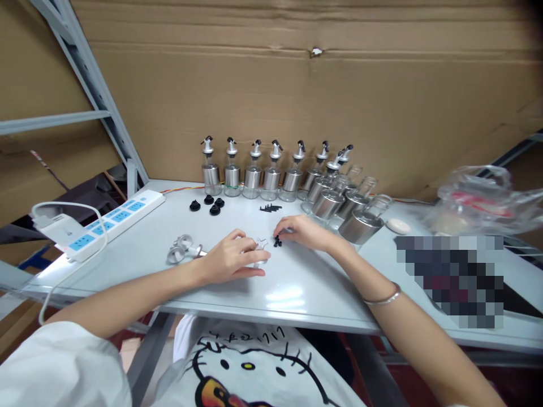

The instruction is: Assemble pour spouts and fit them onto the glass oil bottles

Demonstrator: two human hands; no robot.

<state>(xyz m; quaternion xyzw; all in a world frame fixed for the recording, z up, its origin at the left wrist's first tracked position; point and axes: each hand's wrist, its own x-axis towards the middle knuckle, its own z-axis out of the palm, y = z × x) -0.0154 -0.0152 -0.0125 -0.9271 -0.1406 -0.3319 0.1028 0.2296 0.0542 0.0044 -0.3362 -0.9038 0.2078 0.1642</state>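
Note:
My left hand [235,257] is curled around a grey plastic pourer top [261,243], partly hidden by the fingers. Just to the right, my right hand [302,230] has its fingertips pinched together at a small cluster of tiny black parts [278,242]; whether one is between them I cannot make out. More grey pourer tops [183,246] lie left of my left hand. Behind the hands are thin black levers [270,208] in a small group and several round black stoppers [214,209].
A row of glass bottles with metal sleeves and pourers [253,178] lines the back. Bottles without tops [362,223] stand at the right, near a white oval object [397,226] and a plastic bag [475,203]. A power strip [123,217] and cable occupy the left.

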